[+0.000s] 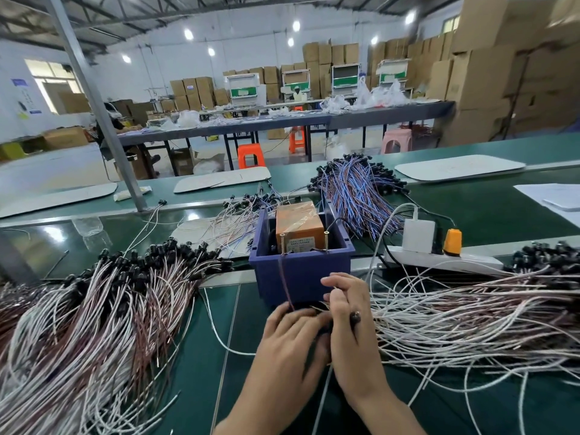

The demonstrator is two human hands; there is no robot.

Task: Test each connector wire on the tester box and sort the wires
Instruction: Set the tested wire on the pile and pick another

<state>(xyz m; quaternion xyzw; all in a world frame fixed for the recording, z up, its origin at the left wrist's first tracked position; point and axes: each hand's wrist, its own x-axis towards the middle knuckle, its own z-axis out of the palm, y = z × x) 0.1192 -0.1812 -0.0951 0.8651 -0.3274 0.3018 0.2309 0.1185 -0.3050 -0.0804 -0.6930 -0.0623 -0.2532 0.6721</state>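
Observation:
The tester box [299,227], orange and wrapped in tape, sits inside a blue plastic bin [301,271] with two brass screws standing up at its front edge. A brown wire [285,284] runs from the left screw down the bin's front to my hands. My left hand [287,337] and my right hand [348,312] meet just in front of the bin, fingers curled around thin wires with a black connector between them. A big pile of white and brown wires [94,309] lies to the left, another pile [470,312] to the right.
A bundle of blue and brown wires [357,189] lies behind the bin. A white power strip [445,260] with a white adapter and an orange plug sits at the right. A grey post [94,98] rises at the left. White trays [458,167] lie on the far belt.

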